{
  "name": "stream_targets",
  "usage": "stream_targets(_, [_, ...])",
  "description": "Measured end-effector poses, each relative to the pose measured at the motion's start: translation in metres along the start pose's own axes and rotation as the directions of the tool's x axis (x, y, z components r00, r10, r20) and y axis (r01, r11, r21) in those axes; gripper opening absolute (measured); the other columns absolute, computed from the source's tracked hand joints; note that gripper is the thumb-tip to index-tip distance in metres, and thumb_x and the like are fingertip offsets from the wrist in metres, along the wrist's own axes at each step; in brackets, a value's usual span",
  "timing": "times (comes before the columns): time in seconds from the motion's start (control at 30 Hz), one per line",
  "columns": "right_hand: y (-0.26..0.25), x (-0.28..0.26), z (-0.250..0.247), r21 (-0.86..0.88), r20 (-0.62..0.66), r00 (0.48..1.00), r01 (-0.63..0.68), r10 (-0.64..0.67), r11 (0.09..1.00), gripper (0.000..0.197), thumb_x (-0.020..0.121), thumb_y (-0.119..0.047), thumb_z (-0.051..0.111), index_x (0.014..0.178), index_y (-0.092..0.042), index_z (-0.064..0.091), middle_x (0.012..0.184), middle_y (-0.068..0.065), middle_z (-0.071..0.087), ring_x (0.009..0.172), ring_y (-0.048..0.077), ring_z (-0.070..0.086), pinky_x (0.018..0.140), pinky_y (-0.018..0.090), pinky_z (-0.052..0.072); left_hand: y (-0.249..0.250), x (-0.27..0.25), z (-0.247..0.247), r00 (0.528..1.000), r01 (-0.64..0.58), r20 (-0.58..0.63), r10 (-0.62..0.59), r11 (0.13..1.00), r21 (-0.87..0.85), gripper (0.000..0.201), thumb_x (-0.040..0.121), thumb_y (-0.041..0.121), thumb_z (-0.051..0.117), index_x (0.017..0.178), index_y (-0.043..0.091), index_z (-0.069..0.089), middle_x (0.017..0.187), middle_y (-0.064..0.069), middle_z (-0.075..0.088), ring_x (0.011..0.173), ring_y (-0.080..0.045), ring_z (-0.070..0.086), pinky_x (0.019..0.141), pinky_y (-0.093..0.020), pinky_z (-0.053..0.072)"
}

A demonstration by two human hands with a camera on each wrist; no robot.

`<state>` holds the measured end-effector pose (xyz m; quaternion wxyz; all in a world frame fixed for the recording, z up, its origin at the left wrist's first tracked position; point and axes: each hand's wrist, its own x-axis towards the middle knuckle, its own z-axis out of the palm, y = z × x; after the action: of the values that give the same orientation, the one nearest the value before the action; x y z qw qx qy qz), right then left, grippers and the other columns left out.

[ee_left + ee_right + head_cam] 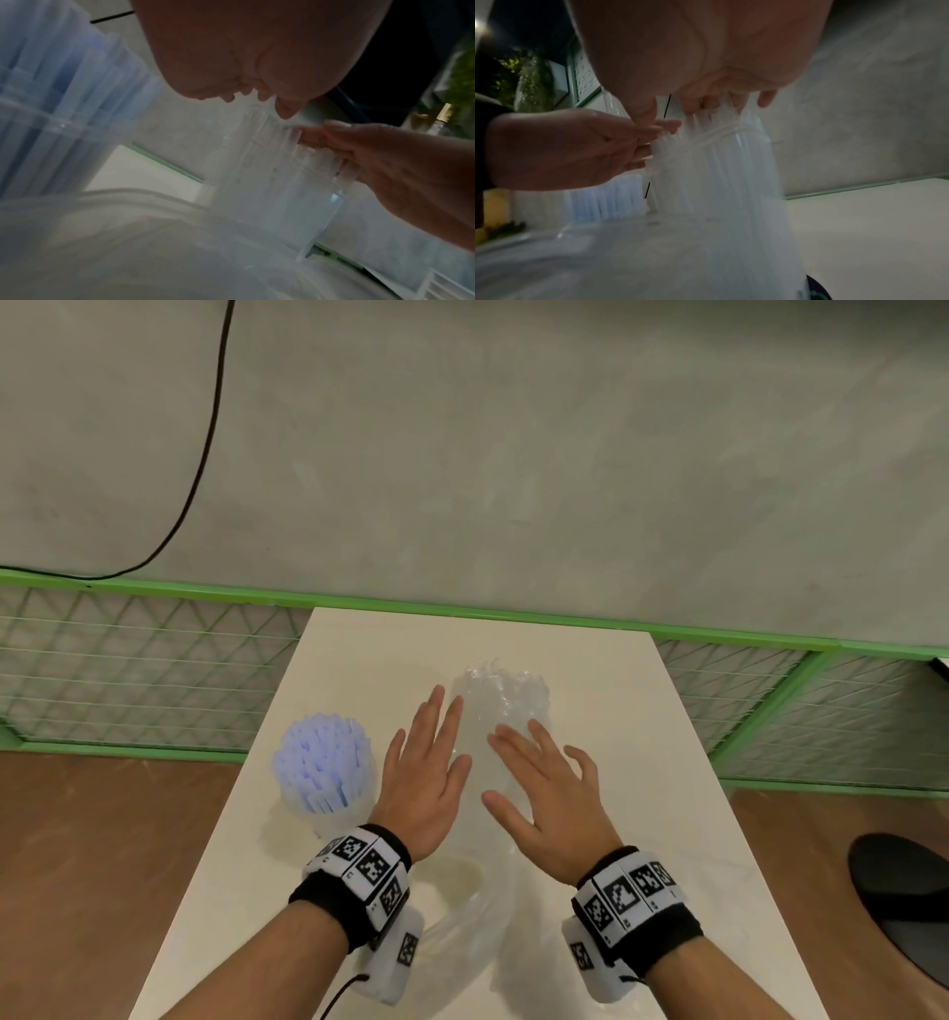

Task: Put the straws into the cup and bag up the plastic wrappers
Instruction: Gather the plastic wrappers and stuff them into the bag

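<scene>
Centre frame, on the counter (667, 762): clear bag (500, 706) stuffed with wrappers. Lower left: cup (354, 806) already full of straws (321, 757). Left hand (426, 773) and right hand (544, 788) lie flat-fingered on the bag, gripping nothing. Judgement: press air out evenly toward the mouth, then seal; keep clear of the cup.

Head cam looks down; wrist cams close under palms.
</scene>
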<state>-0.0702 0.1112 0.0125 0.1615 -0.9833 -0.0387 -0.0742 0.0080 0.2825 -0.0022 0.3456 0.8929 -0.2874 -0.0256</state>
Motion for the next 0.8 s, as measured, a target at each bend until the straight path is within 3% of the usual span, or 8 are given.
stream_targets(0.1, [0.008,0.009,-0.004,0.145,-0.134,0.990,-0.034,0.054,0.989,0.043,0.095,-0.060,0.033,0.120,-0.043,0.063,0.132,-0.030,0.054,0.141,-0.009,0.022,0.110,0.041,0.012,0.004,0.010,0.001,0.998,0.055,0.009,-0.055,0.995,-0.081,0.056,0.104,0.034,0.024,0.152,0.037,-0.006,0.158,0.017,-0.021,0.145,0.002,-0.016,0.119,-0.034,-0.008])
stream_targets(0.17, [0.010,0.022,-0.008,0.214,-0.250,0.960,-0.072,0.126,0.974,0.040,0.094,-0.056,0.035,0.100,-0.040,0.072,0.121,-0.029,0.060,0.134,-0.005,0.033,0.103,0.042,0.019,0.010,0.018,0.001,0.996,0.094,0.014,-0.093,0.988,-0.122,0.055,0.104,0.034,0.026,0.152,0.038,-0.001,0.159,0.012,-0.019,0.146,0.000,-0.012,0.120,-0.035,-0.006])
stream_targets(0.3, [0.003,0.048,-0.003,0.062,-0.093,0.982,-0.162,0.167,0.985,0.059,0.095,-0.061,0.015,0.145,-0.039,0.037,0.158,-0.021,0.020,0.148,0.004,0.005,0.110,0.042,0.011,0.020,0.033,0.004,0.975,0.222,0.075,-0.209,0.914,-0.340,0.051,0.105,0.033,0.026,0.152,0.035,0.004,0.162,0.006,-0.008,0.147,-0.005,-0.005,0.122,-0.034,-0.001])
stream_targets(0.37, [-0.001,0.054,0.006,0.055,-0.018,0.983,-0.183,0.184,0.982,0.065,0.093,-0.064,0.009,0.148,-0.037,0.033,0.158,-0.021,0.020,0.149,0.004,-0.001,0.113,0.043,0.005,0.023,0.034,0.006,0.965,0.258,0.088,-0.247,0.828,-0.498,0.052,0.105,0.031,0.027,0.153,0.030,0.005,0.162,0.006,-0.001,0.148,-0.005,-0.001,0.121,-0.030,0.001])
stream_targets(0.5, [-0.001,0.058,0.012,0.353,-0.180,0.953,-0.167,0.242,0.921,0.045,0.097,-0.050,0.031,0.100,-0.033,0.072,0.114,-0.024,0.065,0.138,-0.004,0.031,0.106,0.031,0.010,0.025,0.036,0.005,0.951,0.282,0.088,-0.297,0.712,-0.643,0.050,0.105,0.037,0.026,0.152,0.032,0.010,0.160,0.012,0.010,0.147,-0.003,0.007,0.122,-0.033,0.006])
stream_targets(0.6, [0.002,0.058,0.009,0.491,-0.311,0.899,-0.124,0.307,0.862,0.046,0.092,-0.052,0.038,0.073,-0.031,0.075,0.098,-0.028,0.066,0.121,-0.007,0.045,0.104,0.032,0.019,0.020,0.041,0.001,0.944,0.289,0.077,-0.319,0.697,-0.656,0.048,0.103,0.045,0.023,0.150,0.037,0.017,0.160,0.012,0.013,0.147,-0.003,0.008,0.122,-0.038,0.008])
stream_targets(0.7, [0.002,0.063,0.003,0.530,-0.328,0.845,-0.206,0.422,0.823,0.032,0.093,-0.049,0.043,0.105,-0.037,0.070,0.134,-0.022,0.049,0.131,-0.002,0.036,0.105,0.031,0.019,0.018,0.051,-0.003,0.941,0.319,0.105,-0.322,0.734,-0.600,0.048,0.104,0.038,0.028,0.152,0.036,0.017,0.162,0.009,0.007,0.148,-0.005,0.003,0.122,-0.035,0.004])
stream_targets(0.8, [0.008,0.074,-0.001,0.489,-0.061,0.839,-0.447,0.540,0.749,0.058,0.096,-0.051,0.047,0.148,-0.029,0.033,0.160,-0.007,0.020,0.147,0.013,0.016,0.116,0.047,0.015,0.024,0.059,-0.002,0.939,0.345,0.185,-0.292,0.785,-0.514,0.055,0.104,0.023,0.032,0.153,0.033,0.010,0.162,0.006,-0.003,0.148,-0.008,-0.003,0.117,-0.029,0.002])
